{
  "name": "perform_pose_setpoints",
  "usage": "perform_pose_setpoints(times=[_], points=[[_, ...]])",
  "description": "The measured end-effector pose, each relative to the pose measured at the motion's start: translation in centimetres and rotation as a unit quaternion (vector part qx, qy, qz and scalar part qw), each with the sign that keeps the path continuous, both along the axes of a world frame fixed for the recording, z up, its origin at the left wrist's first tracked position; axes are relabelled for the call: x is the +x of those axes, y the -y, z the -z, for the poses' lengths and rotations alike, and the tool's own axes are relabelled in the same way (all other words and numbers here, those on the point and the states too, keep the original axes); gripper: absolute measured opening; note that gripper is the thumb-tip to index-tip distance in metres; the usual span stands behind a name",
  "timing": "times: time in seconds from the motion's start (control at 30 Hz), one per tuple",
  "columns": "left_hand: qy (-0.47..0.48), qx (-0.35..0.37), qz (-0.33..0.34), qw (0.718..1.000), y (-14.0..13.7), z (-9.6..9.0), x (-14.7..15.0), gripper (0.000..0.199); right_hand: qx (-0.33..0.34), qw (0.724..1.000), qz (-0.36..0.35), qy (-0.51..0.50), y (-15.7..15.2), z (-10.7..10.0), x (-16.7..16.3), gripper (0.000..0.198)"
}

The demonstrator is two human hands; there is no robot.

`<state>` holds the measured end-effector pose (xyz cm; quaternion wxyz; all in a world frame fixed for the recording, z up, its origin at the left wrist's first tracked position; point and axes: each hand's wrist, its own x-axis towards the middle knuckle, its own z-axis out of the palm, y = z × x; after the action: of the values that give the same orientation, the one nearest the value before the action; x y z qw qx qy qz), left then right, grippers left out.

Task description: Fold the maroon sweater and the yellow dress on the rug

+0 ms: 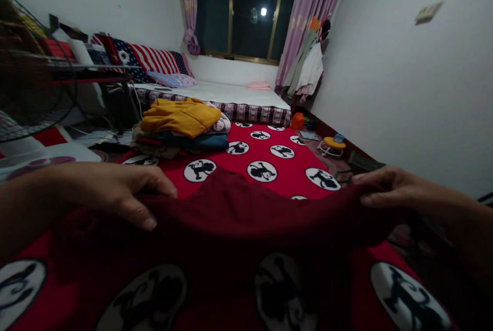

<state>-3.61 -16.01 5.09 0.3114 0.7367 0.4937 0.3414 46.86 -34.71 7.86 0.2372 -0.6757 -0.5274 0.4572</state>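
A dark maroon garment [246,215] is stretched between my two hands above the red bedspread [234,169], which carries black figures in white circles. My left hand [119,190] pinches the garment's left part between thumb and fingers. At the other end, my right hand [393,190] grips the right part in the same way. The cloth sags in the middle, with a raised fold behind the sag. What kind of garment it is cannot be made out. Past my left hand lies a stack of folded clothes [185,136], topped by a mustard-yellow garment [181,115].
A second bed [231,92] with a white sheet stands below the window [254,18]. On the left are a cluttered desk [96,74] and a wire fan guard [34,74]. To the right, a small yellow stool [334,143] sits on the floor near hanging clothes [308,66].
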Motion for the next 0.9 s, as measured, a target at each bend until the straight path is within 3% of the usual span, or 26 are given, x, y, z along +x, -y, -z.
perform_pose_setpoints(times=[0.07, 0.1, 0.13, 0.2, 0.27, 0.3, 0.37, 0.43, 0.5, 0.57, 0.67, 0.77, 0.9], points=[[-0.132, -0.075, 0.144, 0.978, -2.5, -2.1, 2.8, 0.030, 0.053, 0.996, 0.055, 0.051, -3.0, -1.2, 0.0, 0.046], [-0.160, -0.050, 0.143, 0.975, -3.8, -3.1, 4.6, 0.028, 0.129, 0.979, 0.112, 0.110, -4.9, -1.5, -0.1, 0.043], [-0.153, 0.030, 0.092, 0.984, -5.0, -4.0, 6.6, 0.026, 0.216, 0.947, 0.167, 0.170, -6.9, -1.7, -0.4, 0.038], [-0.131, 0.133, 0.038, 0.982, -6.5, -4.8, 10.2, 0.024, 0.366, 0.859, 0.234, 0.271, -10.2, -1.2, -1.3, 0.034], [-0.119, 0.255, 0.000, 0.960, -6.6, -3.9, 12.6, 0.024, 0.440, 0.808, 0.211, 0.329, -11.8, 0.5, -3.0, 0.038], [-0.122, 0.303, -0.002, 0.945, -6.1, -2.8, 13.4, 0.027, 0.452, 0.808, 0.170, 0.338, -11.9, 1.8, -4.0, 0.038], [-0.140, 0.333, 0.042, 0.932, -4.6, 0.7, 14.3, 0.025, 0.431, 0.839, 0.048, 0.329, -10.6, 5.0, -6.3, 0.034], [-0.182, 0.340, 0.154, 0.910, -2.5, 4.9, 14.5, 0.023, 0.377, 0.873, -0.051, 0.305, -8.4, 8.5, -8.3, 0.034], [-0.213, 0.335, 0.217, 0.892, -0.7, 8.6, 14.2, 0.033, 0.328, 0.890, -0.105, 0.298, -6.2, 11.2, -9.9, 0.041], [-0.231, 0.334, 0.225, 0.886, 0.4, 11.0, 13.7, 0.048, 0.301, 0.888, -0.127, 0.323, -4.7, 13.0, -10.7, 0.048], [-0.235, 0.330, 0.167, 0.899, -0.1, 12.3, 12.7, 0.063, 0.281, 0.857, -0.115, 0.417, -4.1, 14.1, -11.0, 0.054], [-0.236, 0.300, 0.118, 0.917, -1.9, 12.6, 11.9, 0.064, 0.257, 0.819, -0.083, 0.506, -4.3, 14.6, -11.0, 0.057], [-0.252, 0.277, 0.122, 0.919, -3.7, 13.3, 11.5, 0.055, 0.208, 0.811, -0.083, 0.540, -4.8, 14.3, -10.1, 0.061]])
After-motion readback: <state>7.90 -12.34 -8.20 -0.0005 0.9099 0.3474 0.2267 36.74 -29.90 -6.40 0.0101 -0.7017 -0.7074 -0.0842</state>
